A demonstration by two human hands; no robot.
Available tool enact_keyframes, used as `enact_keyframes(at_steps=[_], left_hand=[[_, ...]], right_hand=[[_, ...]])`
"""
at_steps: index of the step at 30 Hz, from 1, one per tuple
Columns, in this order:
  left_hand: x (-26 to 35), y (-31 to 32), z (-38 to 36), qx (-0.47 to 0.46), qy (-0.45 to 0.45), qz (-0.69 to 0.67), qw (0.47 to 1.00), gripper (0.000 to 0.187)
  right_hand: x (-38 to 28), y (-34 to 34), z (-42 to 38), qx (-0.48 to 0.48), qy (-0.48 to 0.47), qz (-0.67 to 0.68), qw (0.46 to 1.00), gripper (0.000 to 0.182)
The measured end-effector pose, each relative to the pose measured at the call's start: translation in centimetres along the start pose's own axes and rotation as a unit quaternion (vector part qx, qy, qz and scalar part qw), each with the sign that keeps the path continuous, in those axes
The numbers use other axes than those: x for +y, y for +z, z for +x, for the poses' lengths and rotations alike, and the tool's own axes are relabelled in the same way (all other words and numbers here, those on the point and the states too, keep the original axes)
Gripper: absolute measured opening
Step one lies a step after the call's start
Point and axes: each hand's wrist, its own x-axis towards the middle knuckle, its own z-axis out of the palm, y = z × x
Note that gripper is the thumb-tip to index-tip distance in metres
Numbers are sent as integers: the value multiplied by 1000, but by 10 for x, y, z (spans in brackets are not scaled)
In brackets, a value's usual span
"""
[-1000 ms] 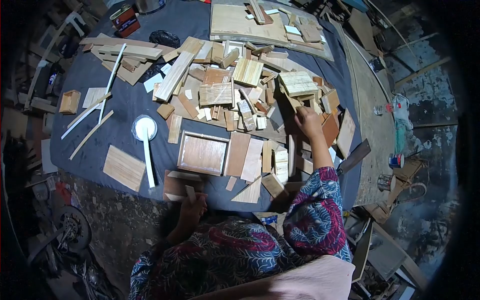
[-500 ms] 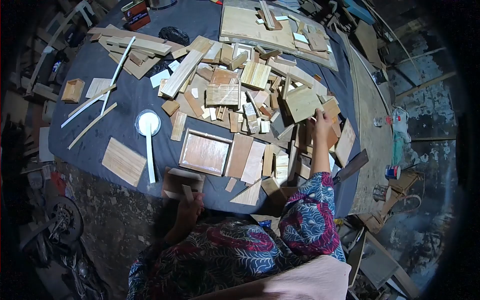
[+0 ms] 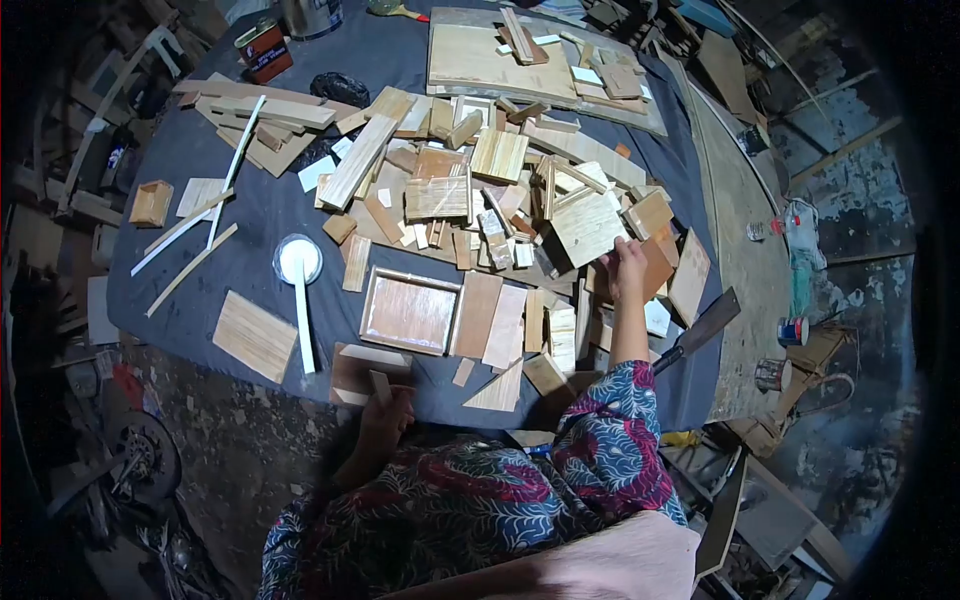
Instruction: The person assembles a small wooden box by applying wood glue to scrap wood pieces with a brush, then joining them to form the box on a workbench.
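At the front edge of the table, my left hand [image 3: 388, 418] is closed around a small flat wooden strip [image 3: 380, 387], which sticks up from the fingers. Beside it lies a brown wooden piece [image 3: 352, 372], partly in shadow. My right hand [image 3: 628, 272] pinches the near corner of a pale square wooden board [image 3: 588, 226] at the right side of the scrap pile. The board looks tilted, and its underside is hidden. Left of centre rests a shallow wooden box frame [image 3: 410, 312] with whitish marks along its edges.
Offcuts [image 3: 440, 198] crowd the middle of the dark cloth [image 3: 200, 265]. A tub of white glue [image 3: 298, 260] with a white stick stands at left. A large knife [image 3: 708, 325] lies by the right edge. A varnish can [image 3: 263, 52] is at the back left.
My right hand has drawn the square board a little toward me and to the left. My left hand still holds the strip. The view has shifted slightly.
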Motion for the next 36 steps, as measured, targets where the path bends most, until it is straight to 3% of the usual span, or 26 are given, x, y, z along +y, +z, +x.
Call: enact_keyframes(at_steps=[7,9,10,11,12,16,18,19,20,21,22,23,24,26,28,30,32,33,36], left_hand=[[6,8,0,7,-50,27,998,21],[5,7,0,-38,100,190,976,21],[8,8,-1,-38,102,192,975,21],[19,14,-5,-20,32,131,991,20],[26,18,-8,-2,-38,69,997,20],[21,9,-7,0,-41,49,998,18],[21,3,-7,-64,41,186,980,22],[20,2,-8,-64,40,186,980,22],[22,2,-8,-74,137,306,939,25],[24,1,-8,-83,231,420,874,29],[25,0,-6,-85,231,423,872,29],[25,0,-3,-66,121,254,957,32],[31,3,-1,-44,4,73,996,34],[36,7,3,-57,12,53,997,36],[23,4,19,-45,60,19,997,37],[31,13,19,-40,91,35,994,38],[34,18,23,-53,110,5,993,37],[57,31,7,-58,37,-57,996,37],[55,17,14,-103,34,46,993,39]], right_hand=[[25,6,-21,38,103,102,989,11],[23,19,-36,50,152,139,977,10],[20,27,-46,54,178,171,968,10],[25,29,-51,40,181,177,967,9],[31,32,-57,68,177,132,973,6],[28,36,-86,25,158,35,986,6],[25,32,-92,-22,184,-73,980,5],[24,30,-96,-33,190,-100,976,12],[19,31,-102,-32,191,-100,976,12],[14,32,-107,-22,127,-263,956,15],[12,32,-112,-10,60,-416,907,18],[15,32,-119,4,26,-419,908,23],[14,38,-131,8,26,-415,909,23],[14,59,-164,-129,-10,-356,926,22],[7,94,-218,-236,30,-326,915,29],[10,123,-268,-314,7,-249,916,49],[18,143,-304,-321,-7,-198,926,65],[27,148,-313,-316,-40,-195,927,66],[45,153,-330,-290,-69,-114,948,55]])
